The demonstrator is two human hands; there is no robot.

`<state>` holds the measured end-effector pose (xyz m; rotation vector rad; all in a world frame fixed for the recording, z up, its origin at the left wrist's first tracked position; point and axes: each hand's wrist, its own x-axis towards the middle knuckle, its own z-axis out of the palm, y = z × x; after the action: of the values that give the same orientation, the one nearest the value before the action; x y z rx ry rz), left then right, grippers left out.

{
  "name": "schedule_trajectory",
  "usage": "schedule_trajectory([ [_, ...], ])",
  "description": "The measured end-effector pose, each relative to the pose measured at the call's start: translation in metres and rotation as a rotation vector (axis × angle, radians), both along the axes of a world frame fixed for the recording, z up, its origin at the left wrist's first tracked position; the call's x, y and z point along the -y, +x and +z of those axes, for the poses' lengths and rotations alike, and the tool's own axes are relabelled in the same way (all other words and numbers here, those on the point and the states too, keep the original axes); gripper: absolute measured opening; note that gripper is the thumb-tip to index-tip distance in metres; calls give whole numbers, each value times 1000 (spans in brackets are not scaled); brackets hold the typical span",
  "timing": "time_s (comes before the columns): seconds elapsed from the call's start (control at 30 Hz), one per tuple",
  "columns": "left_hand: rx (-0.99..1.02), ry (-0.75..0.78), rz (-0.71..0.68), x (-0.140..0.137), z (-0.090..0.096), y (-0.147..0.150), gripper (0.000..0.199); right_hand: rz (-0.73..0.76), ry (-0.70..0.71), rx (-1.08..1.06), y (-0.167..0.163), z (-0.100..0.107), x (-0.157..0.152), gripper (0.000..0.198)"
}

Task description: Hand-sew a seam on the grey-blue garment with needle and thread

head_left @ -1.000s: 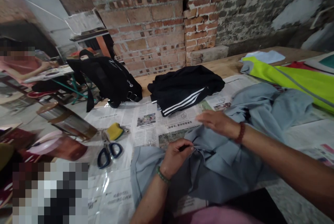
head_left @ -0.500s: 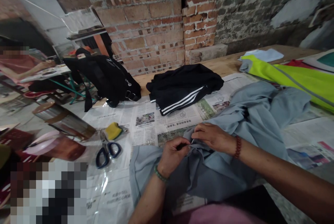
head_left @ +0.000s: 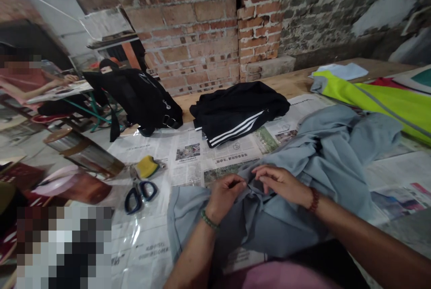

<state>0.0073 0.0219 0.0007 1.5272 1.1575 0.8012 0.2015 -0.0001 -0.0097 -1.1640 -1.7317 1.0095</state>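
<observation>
A crumpled grey garment [head_left: 289, 221] is spread in front of me over newspaper. My left hand [head_left: 224, 197], with a green bead bracelet at the wrist, is closed, pinching a gathered fold of this cloth between thumb and fingertips. Just to its right is my right hand [head_left: 283, 184], wearing a reddish-brown bead bracelet. Its fingers are bent, thumb and forefinger close together over the same fold; anything between them is too small to make out. To the left lie blue-handled scissors [head_left: 139, 195], beside a yellow sponge-like piece [head_left: 147, 167].
A steel flask [head_left: 85, 154] and a reddish-brown container with a pink lid [head_left: 81, 185] stand left. Behind are a black backpack [head_left: 144, 100], a black garment with white stripes [head_left: 240, 111] and a brick wall [head_left: 188, 33]. Yellow-green clothing [head_left: 387, 98] lies right. Another person [head_left: 27, 82] sits far left.
My right hand has shifted slightly right, away from my left hand, and its fingers have bent differently. A thin, bright sliver seen between the hands earlier no longer shows. My left hand stays on the fold.
</observation>
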Motion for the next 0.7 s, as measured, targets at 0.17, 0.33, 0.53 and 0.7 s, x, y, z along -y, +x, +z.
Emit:
schedule_trajectory([
  [0.17,-113,106,-41,-1,-2,4,13,35,-194,-74,-3,-16,-11,17],
  [0.33,-375,459,30,-4,-14,8,8,-26,-95,94,-9,-18,-11,16],
  [0.53,-632,871,183,-2,6,1,18,-68,14,170,-8,-20,-12,18],
  [0.7,-480,830,224,22,42,-3,16,-46,-1,121,-7,-19,-13,18],
])
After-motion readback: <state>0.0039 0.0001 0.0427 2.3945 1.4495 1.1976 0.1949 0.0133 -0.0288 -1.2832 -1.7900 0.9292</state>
